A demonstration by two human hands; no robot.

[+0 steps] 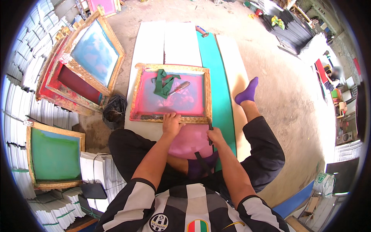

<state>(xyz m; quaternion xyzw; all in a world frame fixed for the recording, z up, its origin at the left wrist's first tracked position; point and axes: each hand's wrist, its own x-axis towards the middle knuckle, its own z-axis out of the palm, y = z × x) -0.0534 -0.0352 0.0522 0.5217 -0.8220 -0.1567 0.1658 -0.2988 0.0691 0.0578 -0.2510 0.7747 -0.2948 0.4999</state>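
A wooden screen-printing frame [207, 91] with pink-stained mesh lies in front of me, its near rail toward my lap. My left hand [171, 124] grips that near rail, fingers bent over the wood and thumb out to the right. My right hand [215, 137] is closed round a narrow dark tool [210, 127], held upright against the near right corner; its exact kind is unclear. On the mesh lie a crumpled green cloth strip [162, 83] and a small hand tool [184, 85] with a brownish handle and thin blade.
White boards [179, 42] and a green board [216, 62] lie beneath the frame. More frames [116, 42] lean at left, with a green-meshed frame [56, 154] nearer. A black plastic bag [114, 112] and paper stacks [98, 170] stand beside me. A person [333, 77] is far right.
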